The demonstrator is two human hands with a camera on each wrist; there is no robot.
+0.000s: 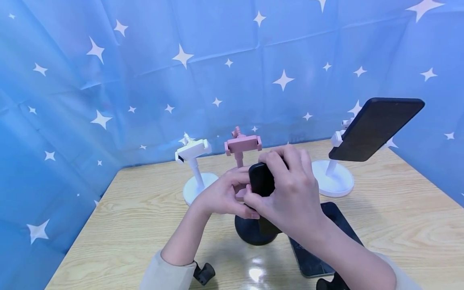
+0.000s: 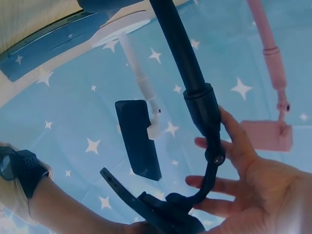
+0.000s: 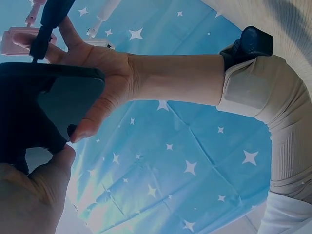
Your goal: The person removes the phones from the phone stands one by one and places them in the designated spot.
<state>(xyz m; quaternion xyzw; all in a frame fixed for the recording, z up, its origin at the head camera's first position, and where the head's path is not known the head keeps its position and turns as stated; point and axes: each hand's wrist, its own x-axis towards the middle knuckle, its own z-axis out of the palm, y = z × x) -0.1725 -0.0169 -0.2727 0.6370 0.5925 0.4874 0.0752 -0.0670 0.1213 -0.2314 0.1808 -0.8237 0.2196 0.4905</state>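
Observation:
My right hand (image 1: 295,193) grips a black smartphone (image 1: 262,181) by its edges, thumb on the near side and fingers over the far edge. The phone is tilted at the head of a black phone stand (image 2: 178,46), whose round base (image 1: 250,233) rests on the table below. My left hand (image 1: 230,193) is at the stand's clamp, thumb on the clamp's end and fingers spread behind the jointed neck (image 2: 213,156). Seen from the right wrist, the phone's screen (image 3: 73,97) covers much of the clamp, and the left thumb (image 3: 90,124) meets a small dark tip beside it.
Behind the hands stand a white phone stand (image 1: 193,151) and a pink one (image 1: 248,143). At right, another white stand (image 1: 333,181) holds a large black phone (image 1: 377,129). A dark phone (image 1: 311,259) lies flat under my right forearm. A starry blue curtain (image 1: 232,80) borders the table (image 1: 137,217).

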